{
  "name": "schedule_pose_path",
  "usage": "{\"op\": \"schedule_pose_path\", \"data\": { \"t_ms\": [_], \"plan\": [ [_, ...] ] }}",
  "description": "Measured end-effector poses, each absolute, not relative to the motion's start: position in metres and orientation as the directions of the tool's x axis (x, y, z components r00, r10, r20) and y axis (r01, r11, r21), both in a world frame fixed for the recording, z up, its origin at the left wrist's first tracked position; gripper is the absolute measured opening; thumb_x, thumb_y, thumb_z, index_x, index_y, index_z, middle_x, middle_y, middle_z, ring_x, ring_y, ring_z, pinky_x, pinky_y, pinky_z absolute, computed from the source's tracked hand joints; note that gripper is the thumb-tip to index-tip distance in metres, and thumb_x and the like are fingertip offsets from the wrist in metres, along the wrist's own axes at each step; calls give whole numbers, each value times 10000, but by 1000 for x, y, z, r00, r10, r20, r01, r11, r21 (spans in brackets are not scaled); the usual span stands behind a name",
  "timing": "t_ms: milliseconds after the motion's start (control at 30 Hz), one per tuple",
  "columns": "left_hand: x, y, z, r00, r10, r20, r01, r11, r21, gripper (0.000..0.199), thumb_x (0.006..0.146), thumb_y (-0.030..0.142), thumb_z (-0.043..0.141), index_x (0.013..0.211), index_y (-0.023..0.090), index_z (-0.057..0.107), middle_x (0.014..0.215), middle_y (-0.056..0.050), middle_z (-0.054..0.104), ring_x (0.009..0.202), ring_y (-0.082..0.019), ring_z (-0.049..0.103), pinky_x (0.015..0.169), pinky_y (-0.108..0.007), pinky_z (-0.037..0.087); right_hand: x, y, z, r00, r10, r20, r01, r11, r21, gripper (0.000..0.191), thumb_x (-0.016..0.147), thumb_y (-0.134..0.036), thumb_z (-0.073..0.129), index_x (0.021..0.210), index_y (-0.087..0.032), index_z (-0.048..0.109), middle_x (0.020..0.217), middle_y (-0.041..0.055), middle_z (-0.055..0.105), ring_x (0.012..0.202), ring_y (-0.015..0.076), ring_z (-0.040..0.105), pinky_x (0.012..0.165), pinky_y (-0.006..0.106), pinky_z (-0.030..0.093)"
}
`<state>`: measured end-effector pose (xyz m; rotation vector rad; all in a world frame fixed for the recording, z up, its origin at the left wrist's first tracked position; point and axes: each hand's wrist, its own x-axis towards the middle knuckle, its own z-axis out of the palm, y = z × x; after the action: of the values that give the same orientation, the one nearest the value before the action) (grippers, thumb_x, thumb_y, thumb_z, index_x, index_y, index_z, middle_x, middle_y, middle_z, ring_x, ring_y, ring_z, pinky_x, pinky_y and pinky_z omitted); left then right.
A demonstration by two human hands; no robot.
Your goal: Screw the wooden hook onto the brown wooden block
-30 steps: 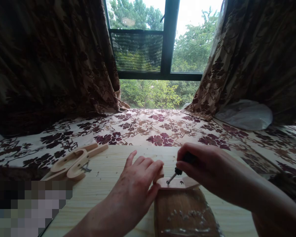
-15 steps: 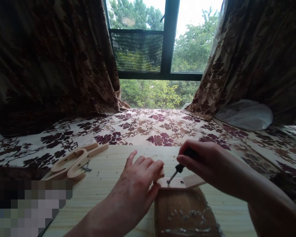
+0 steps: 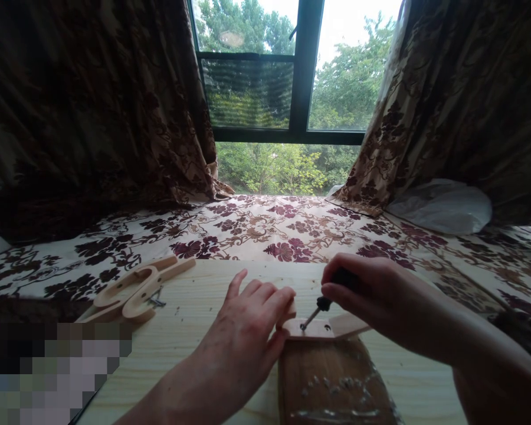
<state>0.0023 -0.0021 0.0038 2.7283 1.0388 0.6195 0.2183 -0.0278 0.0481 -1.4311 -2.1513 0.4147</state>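
Observation:
My right hand is closed around the black handle of a screwdriver. The tool slants down to the left, its tip at a screw hole near the left end of a pale wooden piece. A second hole shows to the right of the tip. My left hand grips the left end of that wooden piece between thumb and fingers, the little finger sticking out. Under the piece's near edge lies a brown wooden block in clear plastic, with small metal bits on top.
Curved wooden parts lie on the left of the pale board, with several screws beside them. Beyond the board spreads a floral cloth. A white plastic bag rests at the right, near the curtain.
Both hands keep their places and grips. The screwdriver's tip stays at the same hole; the whole view has shifted very slightly.

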Motion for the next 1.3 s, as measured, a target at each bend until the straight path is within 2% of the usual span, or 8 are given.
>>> {"op": "schedule_pose_path", "data": {
  "t_ms": [100, 200, 333, 567, 767, 1033, 1167, 1300],
  "plan": [
    [3, -2, 4, 673, 667, 320, 603, -745, 284, 327, 824, 94, 523, 1087, 278, 464, 984, 54, 601, 956, -157, 525, 1073, -493, 182, 220, -27, 47, -283, 924, 256, 788, 376, -487, 150, 892, -334, 529, 791, -233, 576, 592, -64, 514, 530, 91, 424, 485, 207, 351],
    [3, -1, 4, 673, 672, 309, 606, -741, 289, 314, 829, 95, 518, 1074, 282, 457, 997, 56, 600, 962, -151, 526, 1079, -489, 172, 218, -35, 49, -330, 898, 291, 773, 434, -463, 27, 865, -274, 574, 877, -261, 593, 599, -78, 517, 521, 83, 421, 475, 190, 344],
    [3, -1, 3, 678, 665, 313, 602, -747, 283, 278, 824, 99, 516, 1034, 271, 457, 1003, 44, 604, 965, -163, 528, 1077, -507, 169, 212, -41, 51, -409, 866, 286, 709, 499, -498, 82, 851, -175, 571, 830, -252, 588, 661, -77, 551, 560, 72, 445, 503, 169, 361],
    [2, -2, 5, 676, 664, 320, 598, -748, 288, 317, 823, 98, 510, 1088, 270, 479, 992, 29, 614, 965, -171, 536, 1079, -520, 189, 218, -21, 43, -278, 925, 259, 749, 377, -544, 160, 908, -350, 509, 813, -227, 549, 667, -49, 568, 595, 102, 482, 545, 227, 387],
    [2, -3, 6, 675, 668, 312, 599, -744, 297, 315, 826, 103, 518, 1088, 275, 481, 998, 37, 607, 974, -163, 534, 1093, -515, 180, 216, -32, 45, -344, 905, 250, 748, 425, -509, 71, 882, -321, 552, 871, -251, 557, 627, -71, 505, 541, 90, 425, 479, 202, 341],
    [2, -4, 6, 669, 678, 305, 603, -734, 311, 251, 812, 90, 506, 994, 262, 487, 997, 35, 605, 981, -167, 533, 1095, -522, 177, 217, -17, 40, -274, 931, 243, 752, 365, -549, 180, 902, -366, 510, 805, -219, 546, 649, -39, 542, 588, 113, 462, 535, 237, 371],
    [2, -3, 6, 665, 682, 304, 600, -730, 327, 294, 808, 87, 510, 1031, 279, 488, 982, 49, 604, 967, -157, 533, 1097, -522, 178, 215, -24, 42, -286, 925, 250, 756, 378, -534, 81, 888, -316, 533, 895, -238, 555, 653, -53, 535, 559, 102, 446, 504, 216, 358],
    [2, -3, 6, 667, 681, 301, 597, -731, 330, 228, 798, 94, 507, 953, 260, 487, 976, 39, 602, 976, -170, 530, 1091, -532, 191, 210, -31, 45, -329, 912, 245, 738, 410, -536, 89, 893, -300, 521, 836, -237, 546, 682, -47, 532, 586, 105, 445, 519, 211, 364]
  ]
}}
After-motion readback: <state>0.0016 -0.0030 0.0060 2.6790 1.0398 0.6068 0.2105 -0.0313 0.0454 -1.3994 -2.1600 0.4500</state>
